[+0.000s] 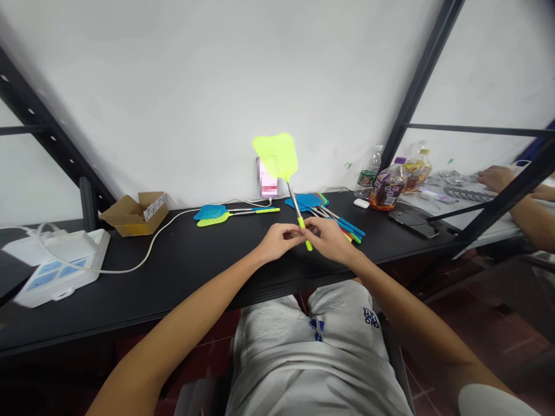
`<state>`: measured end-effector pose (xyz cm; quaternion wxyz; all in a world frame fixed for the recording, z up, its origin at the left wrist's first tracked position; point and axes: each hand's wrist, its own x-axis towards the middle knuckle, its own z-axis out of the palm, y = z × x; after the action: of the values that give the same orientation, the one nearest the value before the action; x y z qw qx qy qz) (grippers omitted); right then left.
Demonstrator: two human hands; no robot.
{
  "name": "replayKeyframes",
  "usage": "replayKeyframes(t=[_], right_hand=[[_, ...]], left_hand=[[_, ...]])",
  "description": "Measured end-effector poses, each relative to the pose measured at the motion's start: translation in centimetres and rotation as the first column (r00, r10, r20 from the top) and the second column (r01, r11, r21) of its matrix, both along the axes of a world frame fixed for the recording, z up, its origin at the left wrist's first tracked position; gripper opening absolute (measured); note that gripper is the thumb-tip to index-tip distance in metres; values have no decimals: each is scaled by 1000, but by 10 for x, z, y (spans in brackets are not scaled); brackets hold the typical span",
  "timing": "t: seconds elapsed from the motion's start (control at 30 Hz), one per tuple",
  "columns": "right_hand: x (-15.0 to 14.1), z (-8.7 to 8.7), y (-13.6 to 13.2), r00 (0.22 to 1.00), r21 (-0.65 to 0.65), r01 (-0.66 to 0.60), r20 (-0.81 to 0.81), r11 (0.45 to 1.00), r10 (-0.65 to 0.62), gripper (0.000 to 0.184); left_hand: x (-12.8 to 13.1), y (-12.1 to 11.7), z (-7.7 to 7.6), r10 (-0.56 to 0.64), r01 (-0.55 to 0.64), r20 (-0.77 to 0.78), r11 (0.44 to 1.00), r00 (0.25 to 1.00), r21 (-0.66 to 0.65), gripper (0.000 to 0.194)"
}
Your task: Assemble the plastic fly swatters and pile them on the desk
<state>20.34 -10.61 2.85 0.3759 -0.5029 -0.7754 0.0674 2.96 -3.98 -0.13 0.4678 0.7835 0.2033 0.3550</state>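
Gripping yellow-green swatter by handle btwn closed fingertips of L hand & R hand, raised above black desk. Can't see into open cardboard box. Can see amber liquid below label in purple-capped bottle; can't tell level in clear bottle beside it. Can't read phone, pixelated & partly behind swatter. Can't count other swatters, overlapping, part-hidden by R hand.

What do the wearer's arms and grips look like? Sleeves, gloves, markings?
Left grip and right grip are ungloved human hands; no rings, watches or cables visible on them. Left arm shows no sleeve in frame. Right arm has a plain whitish sleeve at its upper end. No markings visible.
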Motion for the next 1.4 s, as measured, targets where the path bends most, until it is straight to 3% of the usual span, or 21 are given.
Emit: replayKeyframes(t=[0.13,0.2,0.27,0.33,0.43,0.53,0.67,0.9,1.17,1.4], right_hand=[[5,-1,4,992,12,122,-24,992,-122,20],[12,0,7,979,30,205,5,978,-205,22],[20,3,8,960,49,272,53,961,-274,25],[28,8,8,944,57,321,65,945,-325,28],[43,17,6,917,61,396,19,916,-398,30],[61,25,3,865,91,500,2,861,-502,30],[84,31,2,791,70,599,104,798,-603,27],[90,28,7,677,-1,708,288,707,-677,29],[92,19,15,618,-55,746,430,664,-658,32],[95,12,21,604,-88,757,474,648,-641,26]], left_hand=[[-4,9,-1,177,-157,-85,968,981,197,25],[-9,19,-3,342,-263,-156,886,926,381,19],[-15,31,-4,516,-341,-204,766,832,545,19],[-24,45,-4,662,-420,-229,666,713,617,27],[-38,61,-2,782,-481,-309,589,541,649,44],[-50,70,-1,794,-465,-420,601,438,650,54],[-56,76,-4,763,-441,-546,645,345,624,55],[-57,79,-5,775,-438,-548,630,314,641,56],[-58,74,2,796,-438,-551,600,250,669,59],[-59,79,-3,778,-469,-555,624,294,625,39]])
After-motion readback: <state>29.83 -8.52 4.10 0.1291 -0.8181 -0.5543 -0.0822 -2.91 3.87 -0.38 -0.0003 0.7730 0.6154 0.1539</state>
